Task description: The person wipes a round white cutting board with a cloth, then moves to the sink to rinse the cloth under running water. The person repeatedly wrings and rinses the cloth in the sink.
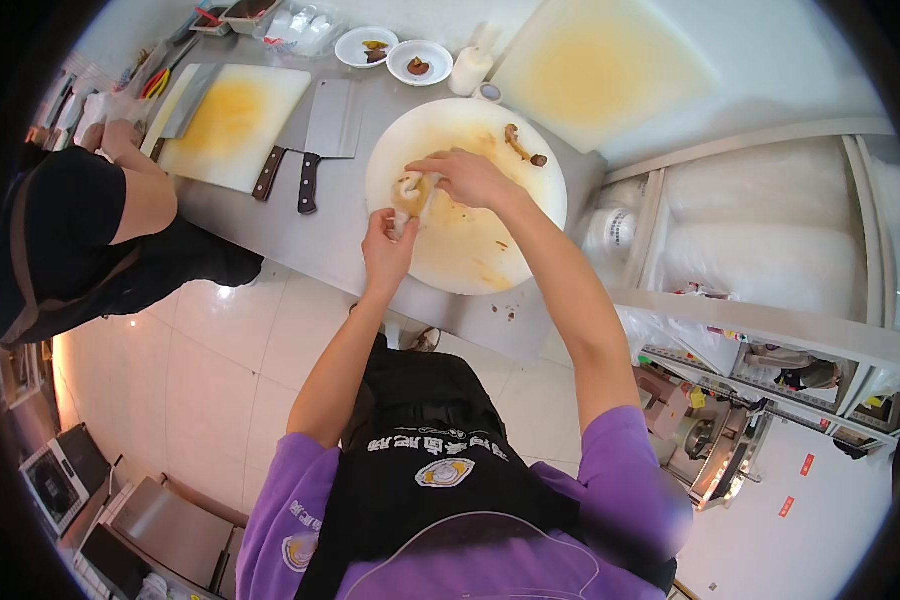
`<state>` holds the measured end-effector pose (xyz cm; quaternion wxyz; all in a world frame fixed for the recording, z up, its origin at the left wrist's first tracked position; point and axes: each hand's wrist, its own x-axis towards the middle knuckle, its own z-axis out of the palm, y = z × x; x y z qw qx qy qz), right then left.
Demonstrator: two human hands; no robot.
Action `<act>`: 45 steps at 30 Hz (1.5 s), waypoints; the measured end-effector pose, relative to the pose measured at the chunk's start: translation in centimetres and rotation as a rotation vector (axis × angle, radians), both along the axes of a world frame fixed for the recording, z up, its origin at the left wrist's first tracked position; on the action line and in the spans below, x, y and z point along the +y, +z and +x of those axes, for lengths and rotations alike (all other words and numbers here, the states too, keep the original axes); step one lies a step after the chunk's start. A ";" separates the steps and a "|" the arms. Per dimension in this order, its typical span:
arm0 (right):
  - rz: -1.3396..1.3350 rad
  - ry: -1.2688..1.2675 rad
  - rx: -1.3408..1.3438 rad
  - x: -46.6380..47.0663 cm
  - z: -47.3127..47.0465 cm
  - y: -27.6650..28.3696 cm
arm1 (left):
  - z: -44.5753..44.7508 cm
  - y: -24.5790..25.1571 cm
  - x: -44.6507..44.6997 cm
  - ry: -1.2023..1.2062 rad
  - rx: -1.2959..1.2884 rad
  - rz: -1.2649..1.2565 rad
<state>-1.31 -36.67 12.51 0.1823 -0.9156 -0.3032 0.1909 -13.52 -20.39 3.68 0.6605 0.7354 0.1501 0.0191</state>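
A round white cutting board (480, 259) with brownish-yellow stains lies before me on a metal counter. On its left part is a pale flatbread-like piece of food (410, 193), seemingly with clear plastic around its lower end. My left hand (390, 251) pinches that lower end between thumb and fingers. My right hand (466, 178) reaches over from the right, its fingertips touching the food's upper edge. Brown pieces of cooked meat (521, 148) rest near the board's upper right edge.
Two cleavers (334, 120) (195, 101) and a rectangular cutting board (232, 131) lie to the left, beside a co-worker (75, 202). Two white bowls (366, 47) (420, 63) and a white bottle (471, 69) stand behind. A shelf (757, 315) holding plastic-wrapped goods is at the right.
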 end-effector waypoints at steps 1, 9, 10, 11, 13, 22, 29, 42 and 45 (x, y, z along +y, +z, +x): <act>-0.032 0.007 -0.048 -0.3 0.4 -1.8 | -0.2 0.1 -0.5 -0.060 0.041 0.096; 0.055 -0.140 -0.520 4.4 -6.4 -8.3 | -2.2 -2.1 2.0 -0.088 -0.054 0.653; 0.073 -0.154 -0.544 4.1 -6.5 -9.1 | -1.9 -2.3 2.0 -0.142 -0.108 0.749; 0.090 -0.170 -0.567 3.7 -6.6 -9.8 | -1.4 -2.5 1.8 -0.198 -0.164 0.844; 0.104 -0.212 -0.611 3.3 -7.1 -10.8 | -1.0 -2.7 1.7 -0.336 -0.176 1.028; -0.085 -0.559 -0.644 -0.5 -12.5 -11.2 | -1.0 -3.0 1.7 -0.494 -0.105 1.272; -0.237 -0.775 -0.671 -3.7 -16.0 -11.6 | -0.5 -3.5 2.3 -0.498 -0.156 1.270; -0.262 -1.038 -0.472 -6.1 -22.3 -10.2 | -1.2 -4.4 3.3 -0.355 -0.436 1.066; -0.171 -1.101 -0.395 -6.9 -23.1 -9.7 | -1.5 -4.6 3.3 -0.327 -0.474 1.037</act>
